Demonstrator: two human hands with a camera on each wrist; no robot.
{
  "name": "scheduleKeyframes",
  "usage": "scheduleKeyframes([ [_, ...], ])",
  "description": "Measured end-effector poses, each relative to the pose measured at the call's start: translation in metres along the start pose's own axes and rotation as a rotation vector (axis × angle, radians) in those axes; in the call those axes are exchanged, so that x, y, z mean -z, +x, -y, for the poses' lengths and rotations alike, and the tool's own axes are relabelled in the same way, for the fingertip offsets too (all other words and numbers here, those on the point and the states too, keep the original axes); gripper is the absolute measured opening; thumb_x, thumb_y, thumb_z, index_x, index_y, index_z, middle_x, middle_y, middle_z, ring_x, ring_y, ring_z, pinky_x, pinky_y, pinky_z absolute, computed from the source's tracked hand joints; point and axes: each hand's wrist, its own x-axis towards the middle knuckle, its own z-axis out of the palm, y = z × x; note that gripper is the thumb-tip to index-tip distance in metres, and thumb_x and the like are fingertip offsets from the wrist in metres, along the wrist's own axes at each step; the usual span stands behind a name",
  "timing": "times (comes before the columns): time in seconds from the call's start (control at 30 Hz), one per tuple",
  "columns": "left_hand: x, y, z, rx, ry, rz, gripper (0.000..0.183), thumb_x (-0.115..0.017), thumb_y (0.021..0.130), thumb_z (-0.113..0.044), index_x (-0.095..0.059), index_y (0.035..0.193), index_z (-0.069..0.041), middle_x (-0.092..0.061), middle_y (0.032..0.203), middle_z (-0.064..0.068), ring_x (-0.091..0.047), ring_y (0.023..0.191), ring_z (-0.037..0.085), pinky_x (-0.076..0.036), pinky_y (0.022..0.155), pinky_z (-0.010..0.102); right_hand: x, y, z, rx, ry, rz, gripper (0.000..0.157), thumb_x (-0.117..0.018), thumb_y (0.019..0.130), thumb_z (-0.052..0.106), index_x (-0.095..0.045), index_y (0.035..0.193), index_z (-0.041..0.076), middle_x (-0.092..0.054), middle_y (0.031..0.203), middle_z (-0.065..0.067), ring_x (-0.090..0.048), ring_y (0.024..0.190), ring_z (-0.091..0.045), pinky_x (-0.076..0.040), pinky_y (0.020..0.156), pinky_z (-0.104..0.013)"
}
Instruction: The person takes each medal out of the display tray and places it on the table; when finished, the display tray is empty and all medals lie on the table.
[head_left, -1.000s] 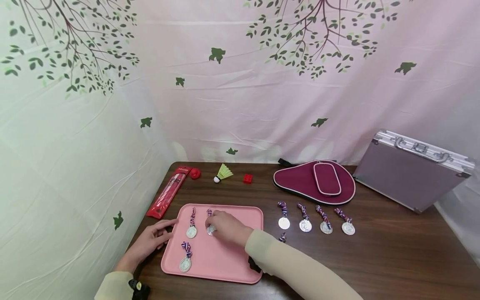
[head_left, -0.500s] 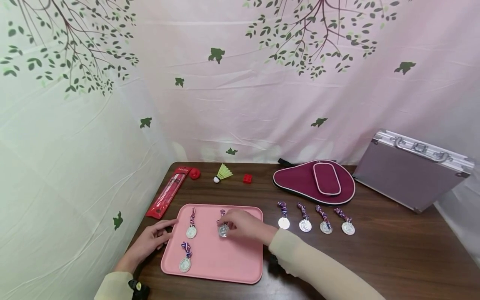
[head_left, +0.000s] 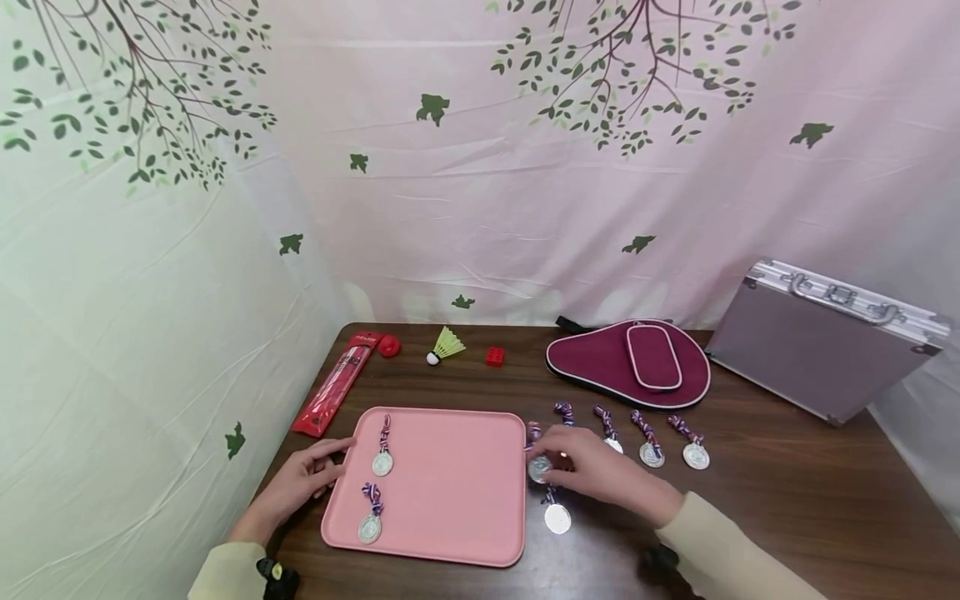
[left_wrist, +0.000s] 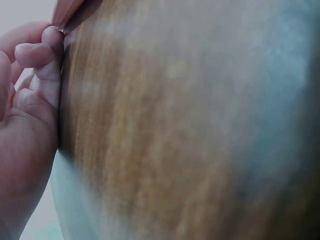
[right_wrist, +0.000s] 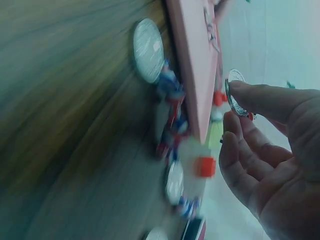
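Observation:
My right hand [head_left: 588, 467] pinches a silver medal [head_left: 538, 469] between thumb and fingers, just past the tray's right edge. The right wrist view shows the medal's disc [right_wrist: 235, 92] gripped and lifted off the table. Below it lies another medal [head_left: 557, 518]. Behind the hand, one medal's ribbon [head_left: 564, 412] shows while its disc is hidden. On the pink tray [head_left: 450, 492] two medals lie at the left, an upper medal [head_left: 382, 463] and a lower medal [head_left: 370, 528]. My left hand [head_left: 303, 475] rests against the tray's left rim with fingertips touching it.
Several knotted-ribbon medals [head_left: 651, 454] form a row right of the tray. Behind stand a maroon paddle case [head_left: 600, 362] and a grey hard case [head_left: 817, 350]. A red packet [head_left: 337, 387], small red round object [head_left: 389, 346], shuttlecock [head_left: 446, 346] and red brick [head_left: 495, 357] lie at the back left.
My right hand has carried the medal from the tray's upper middle rightward, over the rim to above the table. Its former spot on the tray is bare. The left hand has stayed still.

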Motion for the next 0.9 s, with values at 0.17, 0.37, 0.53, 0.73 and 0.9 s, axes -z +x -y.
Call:
scheduleKeyframes([
  [0.17,-0.001,0.0,-0.001,-0.01,-0.003,0.005,0.045,-0.07,0.087,-0.029,-0.058,0.13,-0.033,-0.057,0.119,0.002,-0.05,0.057,0.023,-0.043,0.049,0.027,0.012,-0.038,-0.01,-0.07,-0.045,-0.011,0.028,-0.076,0.081,0.016,-0.069,0.108,0.018,-0.06,0.095,0.01,-0.053,0.074,-0.006,-0.044,0.065,-0.021],
  [0.37,-0.001,0.002,-0.001,-0.02,0.004,0.009,0.045,-0.07,0.086,-0.03,-0.058,0.13,-0.033,-0.057,0.118,0.002,-0.049,0.056,0.023,-0.043,0.049,0.027,0.017,-0.072,-0.017,-0.097,-0.051,0.022,0.027,-0.077,0.079,0.012,-0.067,0.104,0.017,-0.056,0.084,0.011,-0.051,0.069,-0.002,-0.043,0.061,-0.019],
  [0.53,0.0,0.001,0.0,-0.018,0.0,0.008,0.044,-0.07,0.086,-0.03,-0.058,0.129,-0.033,-0.057,0.119,0.002,-0.05,0.056,0.024,-0.043,0.049,0.028,0.017,-0.084,-0.019,-0.074,-0.075,0.029,0.028,-0.077,0.078,0.01,-0.067,0.102,0.018,-0.058,0.091,0.011,-0.051,0.072,-0.001,-0.043,0.062,-0.018],
  [0.73,0.001,0.0,0.002,-0.019,-0.006,0.009,0.044,-0.07,0.087,-0.028,-0.058,0.129,-0.033,-0.056,0.119,0.002,-0.05,0.056,0.023,-0.044,0.049,0.028,0.014,-0.092,-0.017,-0.041,-0.12,0.016,0.03,-0.079,0.075,0.011,-0.067,0.1,0.022,-0.059,0.098,0.011,-0.054,0.08,-0.001,-0.045,0.067,-0.02],
  [0.9,0.0,0.0,0.001,-0.022,-0.015,0.01,0.044,-0.07,0.087,-0.027,-0.059,0.129,-0.032,-0.056,0.119,0.003,-0.049,0.055,0.021,-0.043,0.048,0.027,0.012,-0.096,-0.018,-0.005,-0.138,0.013,0.031,-0.082,0.074,0.017,-0.068,0.099,0.027,-0.057,0.098,0.013,-0.054,0.083,0.0,-0.044,0.07,-0.018],
])
